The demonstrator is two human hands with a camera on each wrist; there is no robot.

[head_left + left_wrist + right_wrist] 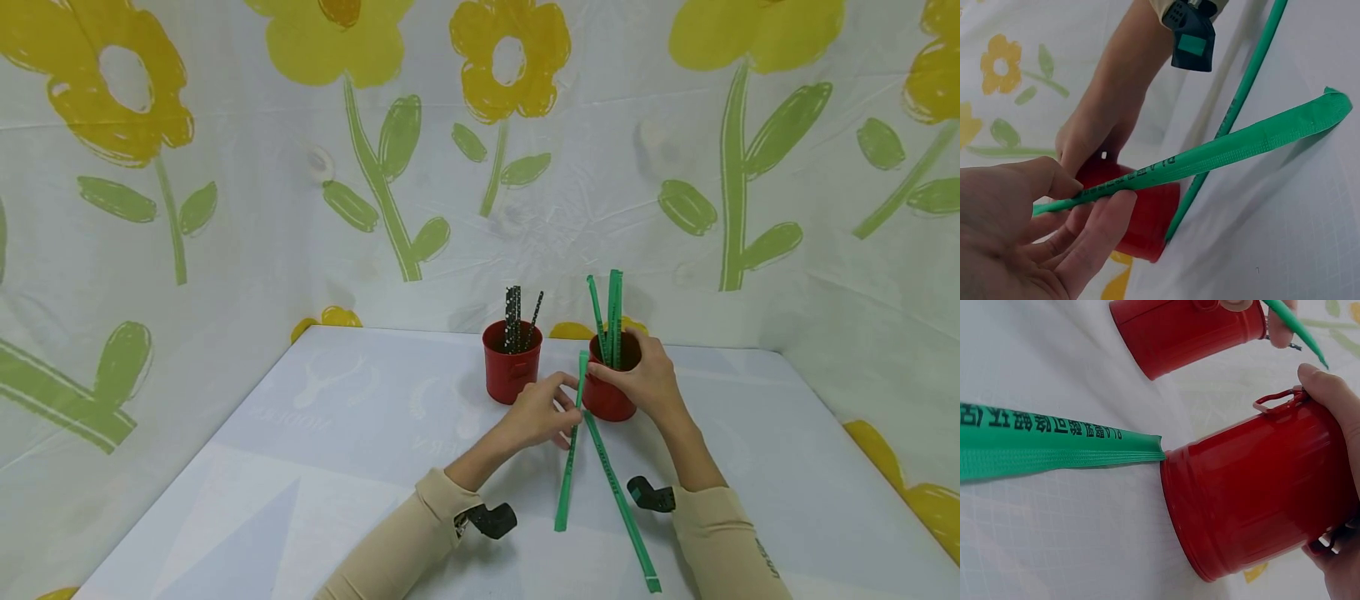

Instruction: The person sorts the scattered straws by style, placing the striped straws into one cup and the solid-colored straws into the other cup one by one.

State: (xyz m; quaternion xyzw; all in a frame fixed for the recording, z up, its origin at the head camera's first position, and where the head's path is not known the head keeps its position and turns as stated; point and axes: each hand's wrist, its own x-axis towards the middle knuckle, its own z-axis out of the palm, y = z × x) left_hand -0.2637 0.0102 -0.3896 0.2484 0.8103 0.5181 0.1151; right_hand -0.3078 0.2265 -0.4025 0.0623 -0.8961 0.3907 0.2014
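Note:
My left hand (538,414) pinches a green wrapped straw (567,487) between thumb and fingers, tilted above the table. Dark print runs along its wrapper, seen in the left wrist view. My right hand (654,379) grips the right red bucket (609,402) by its rim, with the thumb at the near side. Several green wrapped straws (615,308) stand in that bucket. Another green wrapped straw (621,502) lies on the table, one end by the bucket's base. In the right wrist view the bucket (1260,494) shows small wire handles at its sides.
A second red bucket (512,377), to the left, holds several black sticks with white dots (513,315). Both buckets stand near the back edge of the white table (337,483). A flower-printed curtain (600,200) hangs behind and at the sides.

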